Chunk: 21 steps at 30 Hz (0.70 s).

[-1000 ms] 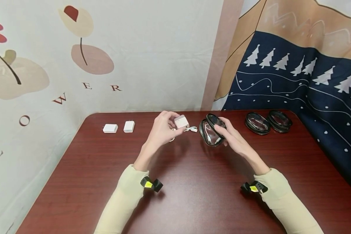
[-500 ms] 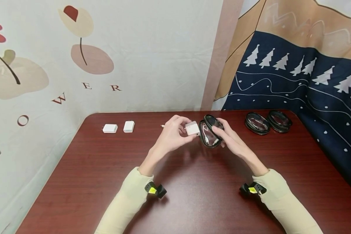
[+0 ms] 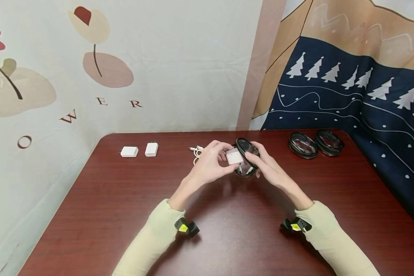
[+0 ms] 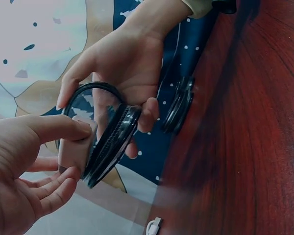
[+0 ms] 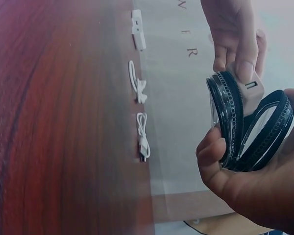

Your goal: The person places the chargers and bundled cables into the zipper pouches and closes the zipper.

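Note:
My left hand [image 3: 212, 163] pinches a white USB charger [image 3: 234, 156] between thumb and fingers, at the mouth of a small round clear pouch with black zipped edges [image 3: 245, 173]. My right hand [image 3: 270, 165] grips that pouch and holds its lid spread apart. In the right wrist view the charger [image 5: 253, 91], its USB port showing, sits between the two halves of the pouch [image 5: 225, 112]. A white cable lies inside the pouch in the head view. The left wrist view shows the charger [image 4: 76, 149] right at the zipped rim [image 4: 115, 142].
Two more white chargers [image 3: 129, 151] [image 3: 151, 149] lie at the back left of the brown table [image 3: 227, 237]. A coiled white cable [image 3: 196, 150] lies behind my left hand, and another [image 5: 143, 137] shows in the right wrist view. Two round black-edged pouches [image 3: 303, 145] [image 3: 329, 142] stand at the back right.
My left hand has carried the charger rightward to the pouch opening, uncovering the coiled cable behind it. My right hand has shifted slightly left and nearer with the pouch.

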Each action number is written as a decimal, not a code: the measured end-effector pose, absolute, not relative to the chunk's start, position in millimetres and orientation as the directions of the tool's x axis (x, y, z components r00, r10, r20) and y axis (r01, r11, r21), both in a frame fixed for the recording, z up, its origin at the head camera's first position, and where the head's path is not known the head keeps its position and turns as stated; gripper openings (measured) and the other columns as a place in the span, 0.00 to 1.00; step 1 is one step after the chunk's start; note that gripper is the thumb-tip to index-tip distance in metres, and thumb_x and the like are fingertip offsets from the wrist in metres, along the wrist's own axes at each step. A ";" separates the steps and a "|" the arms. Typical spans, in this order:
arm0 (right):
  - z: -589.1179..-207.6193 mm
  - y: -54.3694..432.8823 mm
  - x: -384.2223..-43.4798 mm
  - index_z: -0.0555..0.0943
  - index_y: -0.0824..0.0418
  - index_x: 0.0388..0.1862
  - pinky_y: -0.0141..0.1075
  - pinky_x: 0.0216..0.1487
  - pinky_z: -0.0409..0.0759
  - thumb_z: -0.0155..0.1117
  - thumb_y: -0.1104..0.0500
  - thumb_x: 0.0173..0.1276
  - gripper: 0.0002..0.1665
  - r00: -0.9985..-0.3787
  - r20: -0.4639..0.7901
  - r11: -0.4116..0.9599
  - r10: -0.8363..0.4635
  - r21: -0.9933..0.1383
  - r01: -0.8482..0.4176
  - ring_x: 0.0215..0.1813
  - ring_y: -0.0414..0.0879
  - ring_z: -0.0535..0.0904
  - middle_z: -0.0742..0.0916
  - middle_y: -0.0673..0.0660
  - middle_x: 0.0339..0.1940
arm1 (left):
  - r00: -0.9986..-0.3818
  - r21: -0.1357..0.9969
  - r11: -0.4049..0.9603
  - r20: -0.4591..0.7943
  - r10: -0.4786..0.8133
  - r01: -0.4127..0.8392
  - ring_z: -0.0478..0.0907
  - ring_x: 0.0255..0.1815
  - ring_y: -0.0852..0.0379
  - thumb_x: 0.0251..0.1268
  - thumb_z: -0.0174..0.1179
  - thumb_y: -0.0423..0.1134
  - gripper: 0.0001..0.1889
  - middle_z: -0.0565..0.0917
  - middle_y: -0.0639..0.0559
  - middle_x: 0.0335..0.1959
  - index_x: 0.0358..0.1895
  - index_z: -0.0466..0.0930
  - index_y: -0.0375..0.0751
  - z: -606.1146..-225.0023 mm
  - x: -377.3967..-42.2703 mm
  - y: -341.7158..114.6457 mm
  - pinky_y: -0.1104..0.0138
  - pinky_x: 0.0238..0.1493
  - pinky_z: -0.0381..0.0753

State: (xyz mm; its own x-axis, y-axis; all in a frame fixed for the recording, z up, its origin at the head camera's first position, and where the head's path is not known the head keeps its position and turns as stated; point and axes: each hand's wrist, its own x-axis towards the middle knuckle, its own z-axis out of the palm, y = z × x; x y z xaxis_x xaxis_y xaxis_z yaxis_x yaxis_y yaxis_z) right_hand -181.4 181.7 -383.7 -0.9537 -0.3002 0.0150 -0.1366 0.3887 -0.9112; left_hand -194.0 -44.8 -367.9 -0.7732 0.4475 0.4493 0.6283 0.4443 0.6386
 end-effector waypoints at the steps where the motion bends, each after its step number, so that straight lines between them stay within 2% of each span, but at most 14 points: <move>1: -383.9 180.9 -181.0 0.55 0.58 0.78 0.48 0.34 0.77 0.48 0.44 0.80 0.36 -0.953 0.018 0.388 -0.304 -0.911 -0.141 0.34 0.53 0.73 0.75 0.65 0.53 | -0.772 0.636 0.444 0.452 0.448 0.631 0.80 0.33 0.56 0.50 0.78 0.36 0.24 0.78 0.46 0.42 0.51 0.81 0.33 -368.5 -194.1 -44.4 0.71 0.38 0.80; 10: -382.8 175.1 -176.3 0.54 0.59 0.78 0.50 0.33 0.80 0.48 0.46 0.80 0.35 -0.941 0.038 0.313 -0.337 -0.938 -0.150 0.37 0.54 0.77 0.75 0.66 0.55 | -0.754 0.634 0.417 0.474 0.456 0.651 0.79 0.33 0.56 0.48 0.79 0.36 0.25 0.78 0.47 0.40 0.50 0.83 0.33 -371.9 -193.5 -39.1 0.67 0.36 0.81; 21: -383.8 171.2 -172.4 0.53 0.60 0.78 0.47 0.35 0.80 0.46 0.47 0.81 0.35 -0.926 0.036 0.206 -0.375 -0.971 -0.121 0.40 0.55 0.75 0.72 0.66 0.57 | -0.746 0.597 0.449 0.492 0.449 0.665 0.77 0.33 0.57 0.46 0.81 0.39 0.24 0.77 0.48 0.38 0.46 0.83 0.34 -374.8 -190.7 -33.6 0.70 0.37 0.78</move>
